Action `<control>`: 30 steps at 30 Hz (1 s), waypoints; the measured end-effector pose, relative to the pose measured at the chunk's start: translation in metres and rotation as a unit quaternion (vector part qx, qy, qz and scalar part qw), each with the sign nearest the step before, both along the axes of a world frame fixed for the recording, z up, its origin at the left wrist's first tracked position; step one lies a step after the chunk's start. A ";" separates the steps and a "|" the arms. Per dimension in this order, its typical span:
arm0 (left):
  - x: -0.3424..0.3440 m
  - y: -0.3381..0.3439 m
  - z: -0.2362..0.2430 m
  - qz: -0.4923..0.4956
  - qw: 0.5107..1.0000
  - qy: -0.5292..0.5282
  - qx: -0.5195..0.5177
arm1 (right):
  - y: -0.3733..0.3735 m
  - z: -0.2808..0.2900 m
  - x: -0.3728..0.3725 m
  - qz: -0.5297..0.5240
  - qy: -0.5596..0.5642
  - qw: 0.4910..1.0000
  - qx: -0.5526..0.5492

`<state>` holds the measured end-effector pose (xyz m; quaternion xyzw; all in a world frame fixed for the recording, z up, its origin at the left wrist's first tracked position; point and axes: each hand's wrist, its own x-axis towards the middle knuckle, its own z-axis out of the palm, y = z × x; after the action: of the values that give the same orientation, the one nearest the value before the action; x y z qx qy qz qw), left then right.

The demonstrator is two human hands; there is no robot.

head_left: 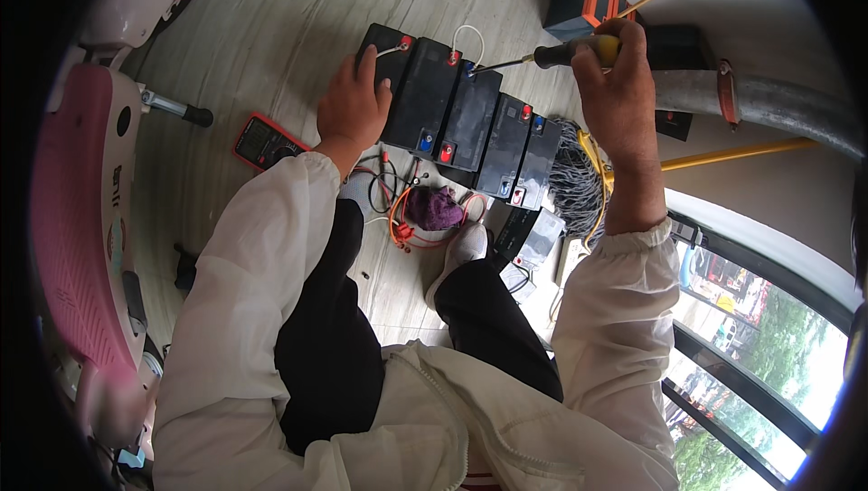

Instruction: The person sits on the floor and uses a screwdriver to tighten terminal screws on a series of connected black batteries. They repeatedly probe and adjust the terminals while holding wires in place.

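A row of black batteries [429,93] with red and blue terminals lies across the floor. My left hand [353,98] rests against the leftmost battery, fingers apart and holding nothing. My right hand [615,93] grips a yellow-and-black screwdriver [565,54], its tip at the blue terminal [470,68] on top of the battery second or third from the left. A white looped wire [467,30] rises from a red terminal nearby. Just below my left hand, a red-cased multimeter [269,141] lies on the floor.
Tangled leads [398,229] and a purple cloth [434,210] lie between my shoes. A pink scooter [86,202] stands at the left. At the right are a coiled cable [570,174], a grey pipe [782,111], a yellow pole [741,149], an orange-black box [570,3] and a window [750,292].
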<state>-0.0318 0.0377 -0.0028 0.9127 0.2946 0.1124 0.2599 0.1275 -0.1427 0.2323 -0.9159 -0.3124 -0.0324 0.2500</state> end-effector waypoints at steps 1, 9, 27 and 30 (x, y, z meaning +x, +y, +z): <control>0.000 0.000 0.000 0.000 1.000 -0.001 0.002 | 0.001 0.001 -0.001 -0.010 0.006 1.000 -0.006; 0.000 0.000 0.002 0.000 1.000 0.004 0.000 | -0.004 0.004 0.004 -0.002 0.006 0.999 -0.051; -0.001 0.000 0.000 0.003 1.000 0.004 -0.009 | -0.003 0.008 -0.003 0.046 0.033 0.998 -0.008; 0.000 0.000 0.001 0.000 1.000 0.006 -0.011 | -0.001 0.014 -0.005 0.000 0.073 0.996 -0.044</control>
<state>-0.0322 0.0380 -0.0018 0.9103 0.2976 0.1040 0.2684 0.1227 -0.1438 0.2466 -0.9259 -0.2945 0.0485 0.2314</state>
